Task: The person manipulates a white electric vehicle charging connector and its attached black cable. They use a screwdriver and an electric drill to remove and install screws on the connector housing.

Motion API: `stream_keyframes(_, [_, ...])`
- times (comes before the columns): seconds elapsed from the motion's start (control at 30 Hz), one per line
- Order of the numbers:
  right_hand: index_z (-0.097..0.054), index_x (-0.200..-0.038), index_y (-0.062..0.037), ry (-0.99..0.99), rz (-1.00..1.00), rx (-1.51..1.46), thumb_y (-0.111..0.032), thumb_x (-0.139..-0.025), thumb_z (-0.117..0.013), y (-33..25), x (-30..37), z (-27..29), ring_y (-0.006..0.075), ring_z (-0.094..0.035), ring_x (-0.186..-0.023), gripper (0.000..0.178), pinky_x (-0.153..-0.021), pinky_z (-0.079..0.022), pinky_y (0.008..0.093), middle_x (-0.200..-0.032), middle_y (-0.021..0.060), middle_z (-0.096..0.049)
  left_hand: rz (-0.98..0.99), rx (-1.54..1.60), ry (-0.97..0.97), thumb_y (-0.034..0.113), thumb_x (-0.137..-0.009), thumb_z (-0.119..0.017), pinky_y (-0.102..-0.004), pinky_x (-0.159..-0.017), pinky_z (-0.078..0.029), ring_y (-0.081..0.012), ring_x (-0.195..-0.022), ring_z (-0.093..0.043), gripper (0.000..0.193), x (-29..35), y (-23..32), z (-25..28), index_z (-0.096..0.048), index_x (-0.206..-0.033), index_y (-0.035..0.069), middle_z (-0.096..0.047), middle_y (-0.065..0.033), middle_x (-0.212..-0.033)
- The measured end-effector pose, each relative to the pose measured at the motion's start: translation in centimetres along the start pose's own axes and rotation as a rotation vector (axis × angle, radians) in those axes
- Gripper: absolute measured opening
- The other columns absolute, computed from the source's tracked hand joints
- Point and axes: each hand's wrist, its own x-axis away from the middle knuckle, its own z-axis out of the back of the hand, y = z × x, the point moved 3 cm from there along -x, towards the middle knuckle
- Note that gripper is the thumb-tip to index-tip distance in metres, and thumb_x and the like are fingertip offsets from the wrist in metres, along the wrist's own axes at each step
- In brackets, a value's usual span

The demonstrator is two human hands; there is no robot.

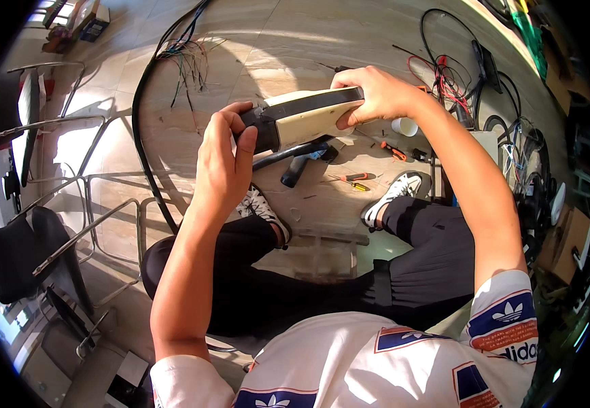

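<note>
Above the floor I hold a boxy device (312, 114) with cream sides, a black band along its edge and a black end piece; its exact kind does not show. My left hand (221, 146) is closed round the black end, thumb on the near side. My right hand (380, 98) grips the opposite end, with the fingers over the top and the thumb beneath. Below the device lies a blue and black tool (302, 166), partly covered. Near my feet are an orange-handled tool (357, 177) and a yellow-handled screwdriver (359, 186).
A thick black cable (137, 122) with several thin coloured wires (187, 61) fanned out runs along the left. Metal-framed chairs (81, 180) stand beyond it. To the right lie orange pliers (393, 151), a white cup (404, 126), tangled red and black leads (439, 78) and a cardboard box (567, 245).
</note>
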Motion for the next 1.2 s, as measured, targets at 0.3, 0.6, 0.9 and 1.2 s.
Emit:
stream_keyframes(0.3, [-0.067,-0.094,-0.0005,0.147,0.017,-0.125,-0.047,-0.067,-0.092,-3.5,0.8,-3.1,0.0215,-0.063,-0.075,0.059,-0.072,-0.051,0.0353,-0.080,0.0091,-0.067,0.716,0.888,0.247,0.025,-0.108,-0.048,-0.0378,-0.084,-0.055,-0.0211,-0.096,-0.066,0.023,-0.7,-4.1,0.0,-0.059,-0.108,0.005,-0.070,-0.0114,-0.109])
stream_keyframes(0.6, [-0.070,-0.121,0.0025,0.158,0.196,-0.056,-0.029,-0.068,-0.093,-6.3,3.0,-4.7,0.0293,-0.076,-0.092,0.066,-0.086,-0.057,0.0327,-0.105,0.0206,-0.075,0.572,0.863,0.246,0.020,-0.109,-0.044,-0.0291,-0.087,-0.048,-0.0136,-0.091,-0.058,0.015,2.8,-2.7,0.3,-0.051,-0.104,0.007,-0.065,-0.0058,-0.100])
stream_keyframes(0.9, [-0.067,-0.127,0.0007,0.107,0.129,0.054,-0.034,-0.073,-0.090,-8.3,3.5,-5.4,0.0352,-0.074,-0.083,0.069,-0.076,-0.056,0.0347,-0.097,0.0255,-0.073,0.493,0.825,0.186,0.021,-0.109,-0.048,-0.0298,-0.085,-0.051,-0.0144,-0.092,-0.060,0.013,3.7,-4.3,1.0,-0.053,-0.105,0.009,-0.065,-0.0062,-0.101])
stream_keyframes(1.2, [-0.056,-0.140,0.0011,0.149,-0.038,-0.055,-0.035,-0.081,-0.085,-9.8,7.1,-5.8,0.0331,-0.075,-0.096,0.075,-0.087,-0.055,0.0350,-0.109,0.0248,-0.073,0.426,0.808,-0.033,0.024,-0.108,-0.049,-0.0263,-0.079,-0.050,-0.0111,-0.087,-0.060,0.016,-0.2,-1.0,1.4,-0.053,-0.099,0.011,-0.066,-0.0048,-0.097])
